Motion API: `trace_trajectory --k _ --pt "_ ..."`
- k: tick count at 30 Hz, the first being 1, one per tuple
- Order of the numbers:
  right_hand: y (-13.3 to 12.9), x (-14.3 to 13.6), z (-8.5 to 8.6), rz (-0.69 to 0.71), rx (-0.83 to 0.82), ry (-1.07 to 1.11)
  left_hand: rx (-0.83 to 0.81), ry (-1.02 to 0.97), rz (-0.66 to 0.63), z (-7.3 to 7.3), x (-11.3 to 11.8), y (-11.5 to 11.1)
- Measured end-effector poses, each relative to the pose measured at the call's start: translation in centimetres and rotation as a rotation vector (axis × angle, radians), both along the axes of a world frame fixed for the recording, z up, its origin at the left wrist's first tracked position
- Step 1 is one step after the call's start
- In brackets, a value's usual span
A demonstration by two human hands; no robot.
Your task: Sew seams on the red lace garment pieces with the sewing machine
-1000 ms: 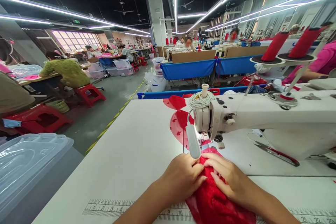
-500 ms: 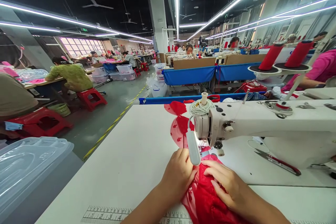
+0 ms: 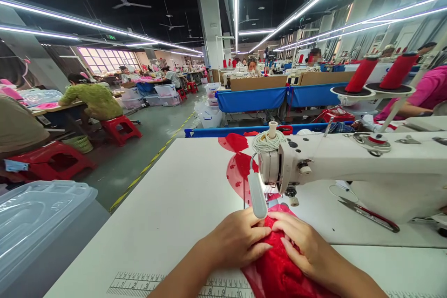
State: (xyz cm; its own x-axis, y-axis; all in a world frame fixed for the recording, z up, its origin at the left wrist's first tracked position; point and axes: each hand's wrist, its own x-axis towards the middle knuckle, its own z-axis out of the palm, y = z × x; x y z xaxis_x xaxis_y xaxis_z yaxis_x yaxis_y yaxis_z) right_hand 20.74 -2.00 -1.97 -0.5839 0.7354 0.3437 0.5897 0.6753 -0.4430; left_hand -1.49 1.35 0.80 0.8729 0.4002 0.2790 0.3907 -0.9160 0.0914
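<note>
Both my hands press on a piece of red lace fabric lying on the white sewing table. My left hand holds its left edge, fingers bent over the cloth. My right hand lies flat on top, fingers pointing toward the needle. Just beyond them stands the white sewing machine with its small lamp over the needle area. More red fabric trails out behind the machine head.
Red-handled scissors lie under the machine arm. Two red thread cones stand on the machine's rack. A clear plastic bin lid sits at my left. A ruler strip runs along the table's near edge. Other people work at tables around the aisle.
My left hand has slid back toward me and to the right along the fabric, closing up to my right hand. The view has hardly shifted.
</note>
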Motion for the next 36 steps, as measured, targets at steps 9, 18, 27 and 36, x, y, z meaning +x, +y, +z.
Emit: trace_trajectory --k 9,18,27,36 --pt "-0.1 0.1 0.0 -0.012 0.089 0.040 0.035 0.074 0.001 0.2 -0.3 -0.1" --pt "0.2 0.2 0.1 -0.088 0.236 0.033 -0.003 0.130 0.025 0.9 -0.1 -0.4" --pt "0.3 0.6 -0.1 -0.239 0.255 -0.167 0.057 0.101 0.078 0.6 0.3 -0.8" --pt "0.0 0.6 0.4 -0.239 0.371 -0.100 0.028 0.070 0.133 0.3 0.7 -1.0"
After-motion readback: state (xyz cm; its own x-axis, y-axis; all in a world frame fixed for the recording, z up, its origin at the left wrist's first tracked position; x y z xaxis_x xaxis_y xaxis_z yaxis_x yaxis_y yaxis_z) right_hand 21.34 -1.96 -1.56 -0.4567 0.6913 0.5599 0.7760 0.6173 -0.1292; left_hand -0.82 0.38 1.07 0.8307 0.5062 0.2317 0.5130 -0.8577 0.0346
